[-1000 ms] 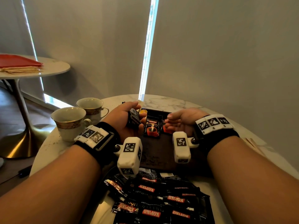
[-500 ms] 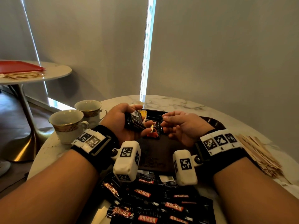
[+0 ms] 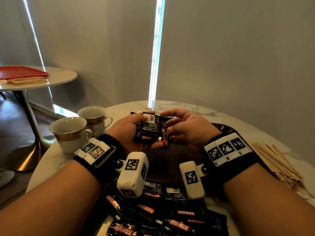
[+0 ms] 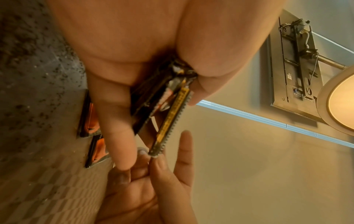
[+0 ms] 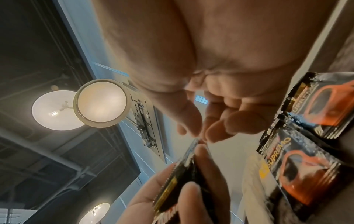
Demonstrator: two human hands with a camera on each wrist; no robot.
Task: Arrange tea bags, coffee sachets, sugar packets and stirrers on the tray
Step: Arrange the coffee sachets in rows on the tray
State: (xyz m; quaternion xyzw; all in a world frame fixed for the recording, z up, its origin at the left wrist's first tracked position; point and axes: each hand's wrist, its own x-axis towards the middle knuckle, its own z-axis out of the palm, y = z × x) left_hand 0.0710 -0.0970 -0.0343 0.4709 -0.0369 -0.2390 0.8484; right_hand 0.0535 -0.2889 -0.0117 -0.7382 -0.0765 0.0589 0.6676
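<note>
The left hand (image 3: 131, 132), at the centre of the head view, grips a small stack of black foil coffee sachets (image 3: 150, 129) between thumb and curled fingers, the top one printed with a barcode and the word SUPREMO; the right hand (image 3: 185, 128), just to its right, has its fingers loosely bent and its fingertips (image 5: 214, 133) meeting the stack's edge, though whether they pinch a sachet I cannot tell; both hands hover over the dark brown tray (image 3: 170, 160), where two more black sachets with an orange cup picture (image 5: 304, 171) lie flat side by side; a heap of black Kopiko sachets (image 3: 162, 217) fills the lower centre of the frame; pale wooden stirrers (image 3: 276, 162) are piled at the right edge on the white marble table (image 3: 187, 108); two gold-rimmed white teacups (image 3: 71, 132) stand at the left.
</note>
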